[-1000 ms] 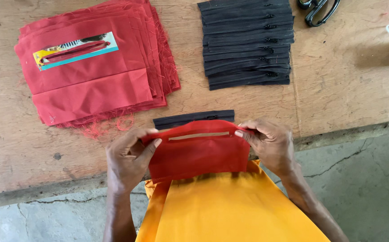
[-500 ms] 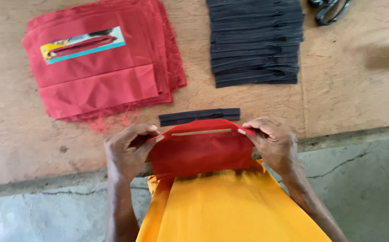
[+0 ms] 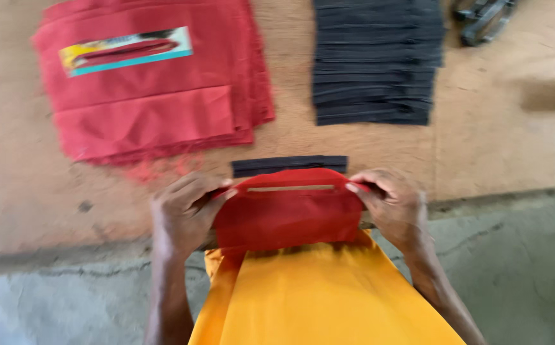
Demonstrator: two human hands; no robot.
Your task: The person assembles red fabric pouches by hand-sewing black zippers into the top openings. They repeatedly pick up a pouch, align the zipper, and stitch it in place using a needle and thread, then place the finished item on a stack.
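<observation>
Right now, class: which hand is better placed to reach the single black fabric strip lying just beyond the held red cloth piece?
Probably the left hand: the black strip begins nearer it than the right hand.

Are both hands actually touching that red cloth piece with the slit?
Touching. The head view shows the left hand and right hand each pinching an upper corner of the red cloth piece.

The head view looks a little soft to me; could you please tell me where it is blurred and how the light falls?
Head view: motion blur smears the whole frame, worst at the black strip stack and the dark tool at the top edge; the red fabric piece held between left hand and right hand is soft-edged too. Light is even and diffuse, without glare; only faint shadows lie under the red fabric stack.
</observation>
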